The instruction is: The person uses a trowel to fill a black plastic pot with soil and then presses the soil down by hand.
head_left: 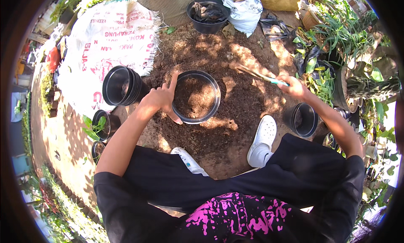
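A round black plant pot (216,91) stands on the loose dark soil in front of me, with brown soil inside it. My left hand (161,97) is at the pot's left side, index finger and thumb spread along the rim. My right hand (293,88) is closed round the teal handle of a hand trowel (261,76), whose narrow, soil-coloured blade points left over the ground. The blade is apart from the pot.
Stacked black pots (120,86) sit on a white printed sack (113,41) at left, near a potted seedling (96,127). Another black pot (304,120) stands right. Farther back are a black tub (206,15) and white bag (245,15). My white shoes (261,138) flank the soil.
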The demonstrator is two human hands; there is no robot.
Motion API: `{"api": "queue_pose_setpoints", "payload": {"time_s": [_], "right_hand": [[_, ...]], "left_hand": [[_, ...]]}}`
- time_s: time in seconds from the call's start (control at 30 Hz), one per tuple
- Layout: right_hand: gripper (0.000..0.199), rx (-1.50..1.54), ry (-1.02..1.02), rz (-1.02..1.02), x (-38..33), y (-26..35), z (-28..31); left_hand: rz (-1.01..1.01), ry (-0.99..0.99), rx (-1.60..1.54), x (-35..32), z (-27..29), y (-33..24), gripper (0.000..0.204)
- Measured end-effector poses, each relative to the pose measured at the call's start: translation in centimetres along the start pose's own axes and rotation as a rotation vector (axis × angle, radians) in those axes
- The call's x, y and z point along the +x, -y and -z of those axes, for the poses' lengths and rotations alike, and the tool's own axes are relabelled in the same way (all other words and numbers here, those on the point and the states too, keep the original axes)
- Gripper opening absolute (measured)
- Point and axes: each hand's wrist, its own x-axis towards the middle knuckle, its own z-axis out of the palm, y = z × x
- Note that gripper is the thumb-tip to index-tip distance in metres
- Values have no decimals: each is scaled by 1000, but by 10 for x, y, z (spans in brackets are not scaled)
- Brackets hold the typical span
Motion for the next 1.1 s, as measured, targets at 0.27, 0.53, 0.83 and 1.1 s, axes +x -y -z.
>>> {"api": "queue_pose_setpoints", "payload": {"time_s": [0.27, 0.53, 0.83, 1.1], "right_hand": [[34, 526, 367, 109, 13, 85, -15], [55, 191, 500, -53, 2, 126, -37], [49, 312, 606, -142, -1, 109, -55], [49, 592, 448, -119, 1, 114, -62]], "left_hand": [[-49, -28, -35, -3, 0, 8, 182], [-53, -17, -91, -6, 2, 7, 182], [-48, -30, -57, -3, -1, 8, 180], [-55, -18, -42, -6, 1, 8, 182]]}}
